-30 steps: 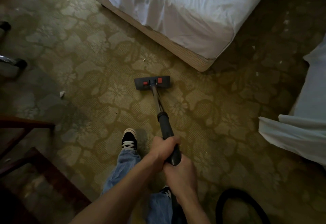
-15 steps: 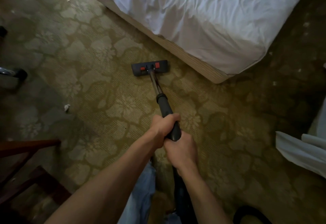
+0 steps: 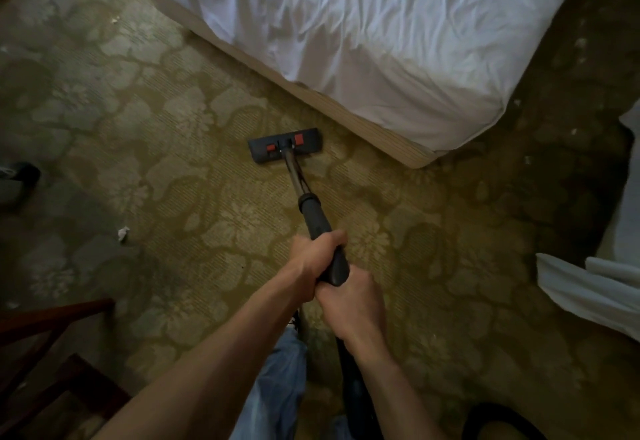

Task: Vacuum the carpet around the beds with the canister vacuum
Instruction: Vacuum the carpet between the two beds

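Left hand (image 3: 313, 259) and right hand (image 3: 349, 301) clamp fingers round the wand (image 3: 311, 211). Nozzle (image 3: 284, 145) has advanced to just beside the bed (image 3: 346, 41); that edge strip is probably nearly covered.

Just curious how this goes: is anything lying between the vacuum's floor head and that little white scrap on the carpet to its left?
Nothing visible. Only open carpet lies between the floor head and the white scrap; the dark wooden furniture sits nearer the person, off that line.
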`<state>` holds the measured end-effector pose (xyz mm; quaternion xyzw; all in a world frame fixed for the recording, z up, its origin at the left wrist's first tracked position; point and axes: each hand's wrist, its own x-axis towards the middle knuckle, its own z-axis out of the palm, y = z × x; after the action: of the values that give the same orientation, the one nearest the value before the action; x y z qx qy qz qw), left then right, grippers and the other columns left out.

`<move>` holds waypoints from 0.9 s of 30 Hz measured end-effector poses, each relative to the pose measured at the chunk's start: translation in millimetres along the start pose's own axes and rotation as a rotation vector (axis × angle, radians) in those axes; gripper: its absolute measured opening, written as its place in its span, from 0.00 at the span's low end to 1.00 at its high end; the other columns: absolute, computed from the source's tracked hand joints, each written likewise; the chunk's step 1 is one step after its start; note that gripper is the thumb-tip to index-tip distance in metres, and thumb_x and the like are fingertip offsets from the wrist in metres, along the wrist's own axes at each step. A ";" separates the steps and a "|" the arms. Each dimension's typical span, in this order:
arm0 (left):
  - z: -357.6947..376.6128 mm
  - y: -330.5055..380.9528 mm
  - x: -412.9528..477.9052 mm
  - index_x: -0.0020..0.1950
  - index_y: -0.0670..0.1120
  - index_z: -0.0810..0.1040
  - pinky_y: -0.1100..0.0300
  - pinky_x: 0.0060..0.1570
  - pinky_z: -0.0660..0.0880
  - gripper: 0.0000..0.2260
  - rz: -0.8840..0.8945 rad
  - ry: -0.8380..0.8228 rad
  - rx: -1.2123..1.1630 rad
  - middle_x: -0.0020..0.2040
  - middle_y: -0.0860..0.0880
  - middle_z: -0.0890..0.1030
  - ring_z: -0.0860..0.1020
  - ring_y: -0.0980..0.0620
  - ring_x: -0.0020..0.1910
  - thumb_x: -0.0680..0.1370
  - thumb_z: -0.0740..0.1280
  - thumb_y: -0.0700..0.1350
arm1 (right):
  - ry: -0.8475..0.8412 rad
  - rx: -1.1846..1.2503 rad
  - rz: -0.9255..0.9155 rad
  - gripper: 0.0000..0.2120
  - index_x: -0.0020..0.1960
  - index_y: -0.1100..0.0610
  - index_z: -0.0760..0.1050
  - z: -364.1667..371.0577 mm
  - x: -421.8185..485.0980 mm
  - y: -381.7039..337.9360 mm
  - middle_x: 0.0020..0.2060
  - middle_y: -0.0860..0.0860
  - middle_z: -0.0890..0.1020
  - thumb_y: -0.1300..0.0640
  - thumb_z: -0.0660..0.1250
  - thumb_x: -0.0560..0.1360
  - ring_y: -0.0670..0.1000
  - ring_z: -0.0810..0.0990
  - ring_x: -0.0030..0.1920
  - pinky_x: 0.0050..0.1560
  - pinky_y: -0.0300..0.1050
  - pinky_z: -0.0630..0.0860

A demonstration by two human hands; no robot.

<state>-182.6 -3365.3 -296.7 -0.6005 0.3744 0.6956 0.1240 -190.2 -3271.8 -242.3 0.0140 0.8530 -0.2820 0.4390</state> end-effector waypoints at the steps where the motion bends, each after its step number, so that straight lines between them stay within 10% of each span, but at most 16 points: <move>1: 2.8 -4.5 -2.8 0.53 0.38 0.76 0.56 0.32 0.75 0.19 0.001 0.003 0.001 0.38 0.44 0.77 0.77 0.47 0.30 0.66 0.74 0.45 | -0.005 0.000 -0.007 0.03 0.43 0.50 0.80 -2.0 -2.4 6.1 0.34 0.48 0.83 0.51 0.71 0.72 0.49 0.82 0.33 0.29 0.41 0.70; 27: 70.2 -74.7 -53.2 0.54 0.35 0.77 0.55 0.35 0.76 0.23 0.010 0.028 0.004 0.39 0.42 0.80 0.78 0.46 0.32 0.64 0.74 0.45 | -0.061 0.028 -0.065 0.02 0.45 0.52 0.80 -63.1 -39.9 94.7 0.34 0.48 0.83 0.54 0.72 0.73 0.46 0.80 0.31 0.27 0.39 0.68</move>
<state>-175.0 -3252.1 -275.2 -0.6081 0.3803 0.6870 0.1165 -186.7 -3152.1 -227.8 -0.0159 0.8352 -0.3085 0.4550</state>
